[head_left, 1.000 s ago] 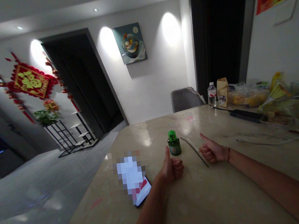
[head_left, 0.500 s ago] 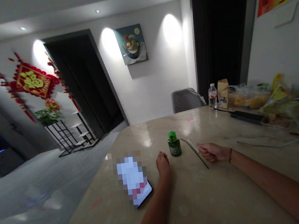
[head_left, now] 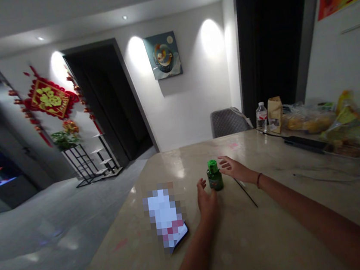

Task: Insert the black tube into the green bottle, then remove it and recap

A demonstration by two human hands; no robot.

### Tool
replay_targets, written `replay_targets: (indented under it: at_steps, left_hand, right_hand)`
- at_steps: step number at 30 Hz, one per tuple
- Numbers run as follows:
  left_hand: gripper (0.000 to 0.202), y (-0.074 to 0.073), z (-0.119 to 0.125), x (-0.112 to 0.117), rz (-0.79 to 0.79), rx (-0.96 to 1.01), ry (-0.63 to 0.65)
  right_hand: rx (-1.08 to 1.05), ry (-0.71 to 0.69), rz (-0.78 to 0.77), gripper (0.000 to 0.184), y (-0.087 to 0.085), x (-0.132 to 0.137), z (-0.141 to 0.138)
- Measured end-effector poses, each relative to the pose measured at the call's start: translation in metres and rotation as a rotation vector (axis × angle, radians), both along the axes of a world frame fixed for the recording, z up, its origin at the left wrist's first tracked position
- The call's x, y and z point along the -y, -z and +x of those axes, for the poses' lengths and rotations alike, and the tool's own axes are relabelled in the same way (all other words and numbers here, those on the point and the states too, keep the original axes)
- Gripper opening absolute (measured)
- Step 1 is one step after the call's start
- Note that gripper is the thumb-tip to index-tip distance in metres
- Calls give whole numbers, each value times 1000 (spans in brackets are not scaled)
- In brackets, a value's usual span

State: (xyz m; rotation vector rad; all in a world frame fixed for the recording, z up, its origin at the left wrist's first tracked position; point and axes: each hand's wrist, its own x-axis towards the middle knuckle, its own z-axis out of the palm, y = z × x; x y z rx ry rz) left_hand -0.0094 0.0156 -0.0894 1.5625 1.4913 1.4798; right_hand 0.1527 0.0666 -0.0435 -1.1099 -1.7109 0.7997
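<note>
Polished beige stone table (head_left: 245, 249), dimly lit: a small dark-green glass bottle with a bright green cap (head_left: 215, 179) stands upright near the middle. It is flanked by the person's left hand (head_left: 207, 197) and right hand (head_left: 236, 169), both loose and unclenched, grasping nothing, palms turned inward as if bracketing it. A thin black stick (head_left: 248, 195) lies just beside the right wrist and a dark phone (head_left: 182, 237) by the left forearm, seemingly set aside within reach.

Single head-worn view, forward and down across the table (head_left: 276, 236), arm's-length near.
</note>
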Motion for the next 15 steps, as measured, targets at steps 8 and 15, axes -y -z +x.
replay_targets:
  at_steps: [8, 15]
  left_hand:
    - [53, 0, 3, 2, 53, -109, -4]
    - [60, -5, 8, 2, 41, -83, -11]
  right_hand:
    - [172, 98, 55, 38, -26, -2, -36]
    - [222, 176, 50, 27, -31, 12, -32]
